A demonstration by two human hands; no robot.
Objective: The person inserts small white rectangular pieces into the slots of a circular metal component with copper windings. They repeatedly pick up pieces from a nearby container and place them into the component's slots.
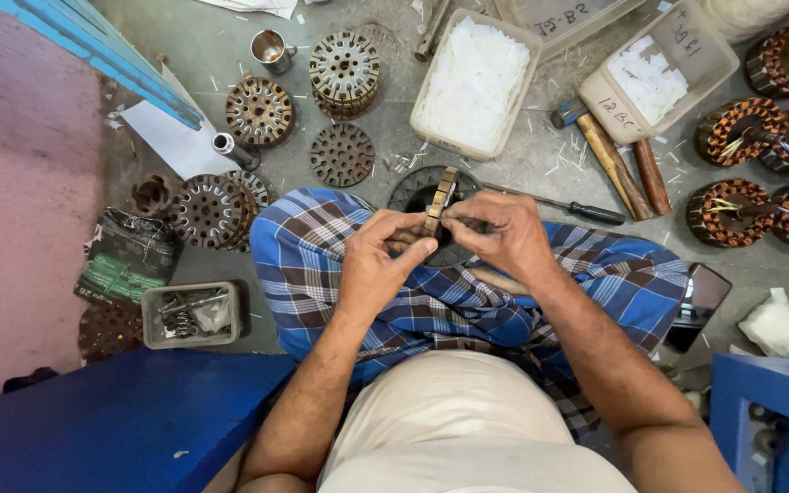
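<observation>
I sit cross-legged on the floor in a blue checked cloth (321,246). My left hand (378,265) and my right hand (502,236) together grip a round slotted metal stator core (441,197), held on edge above my lap. The left thumb presses its lower rim, and the right fingers pinch its side. A dark round part (413,190) lies on the floor just behind it, partly hidden by the hands.
Bare stator cores (343,66) lie at the upper left beside a steel cup (269,47). Two plastic tubs of white strips (473,80), a hammer (604,151), a screwdriver (559,204), copper-wound stators (734,212), a phone (698,303) and a tray of bolts (190,314) surround me.
</observation>
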